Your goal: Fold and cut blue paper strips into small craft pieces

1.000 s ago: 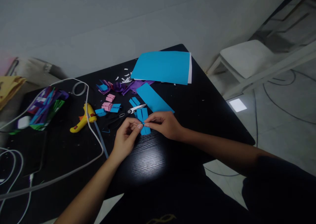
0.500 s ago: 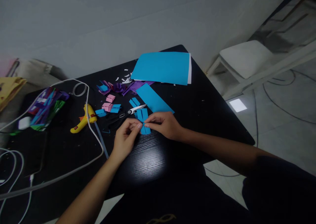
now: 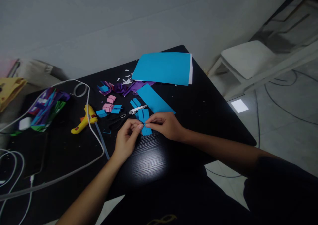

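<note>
Left hand: reaching up from lower left, the left hand (image 3: 128,137) has its fingers curled, thumb and index closed on the left side of the blue folded paper (image 3: 141,115).
Right hand: its forearm slanting in from the right, the right hand (image 3: 169,126) brings thumb and index together at the same piece's narrow crease.
Folded paper: held just above the table (image 3: 206,125), near its front; 2 slit, flap-like halves extend above and below the pinch.
Table edges: black surface stretches from the right wrist to the slanting right edge; the front edge runs below the hands.
Near the fingers: scissors (image 3: 135,110) with a bright metal blade lie just beyond; a flat blue strip (image 3: 156,99) angles away behind the right hand.
Left side: yellow plastic glue gun (image 3: 90,114), crossed by a smooth white cable (image 3: 44,185).
Tabletop texture: fine wood grain under glare.
</note>
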A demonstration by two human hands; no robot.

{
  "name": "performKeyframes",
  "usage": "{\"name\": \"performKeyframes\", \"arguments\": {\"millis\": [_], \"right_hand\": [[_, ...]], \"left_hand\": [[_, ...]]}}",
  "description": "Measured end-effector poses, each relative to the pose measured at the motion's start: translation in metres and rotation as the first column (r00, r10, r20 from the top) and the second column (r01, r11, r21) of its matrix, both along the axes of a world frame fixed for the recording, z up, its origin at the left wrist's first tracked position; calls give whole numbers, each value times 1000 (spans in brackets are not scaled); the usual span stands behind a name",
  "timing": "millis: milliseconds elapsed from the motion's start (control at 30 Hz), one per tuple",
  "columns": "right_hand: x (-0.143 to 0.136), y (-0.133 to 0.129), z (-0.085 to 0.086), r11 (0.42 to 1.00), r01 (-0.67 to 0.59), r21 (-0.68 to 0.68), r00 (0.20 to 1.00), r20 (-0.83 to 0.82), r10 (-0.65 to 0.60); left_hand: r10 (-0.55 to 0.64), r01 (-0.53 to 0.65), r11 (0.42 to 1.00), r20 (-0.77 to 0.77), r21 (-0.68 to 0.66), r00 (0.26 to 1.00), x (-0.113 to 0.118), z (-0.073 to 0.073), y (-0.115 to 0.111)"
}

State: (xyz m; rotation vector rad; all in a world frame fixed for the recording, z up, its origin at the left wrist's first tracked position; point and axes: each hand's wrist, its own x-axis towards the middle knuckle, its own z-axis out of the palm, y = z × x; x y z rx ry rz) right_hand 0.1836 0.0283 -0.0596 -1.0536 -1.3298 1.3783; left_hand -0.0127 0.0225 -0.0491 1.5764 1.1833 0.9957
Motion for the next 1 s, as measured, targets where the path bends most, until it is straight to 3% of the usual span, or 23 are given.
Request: {"name": "performKeyframes", "arguments": {"millis": [367, 1000], "right_hand": [[0, 3, -1, 999, -51, 6, 999, 3, 51], [2, 2, 2, 996, -88, 14, 996, -24, 88]], "left_hand": [[14, -14, 999, -6, 30, 1000, -4, -7, -1], [4, -4, 999, 7, 48, 1000, -4, -5, -3]]}}
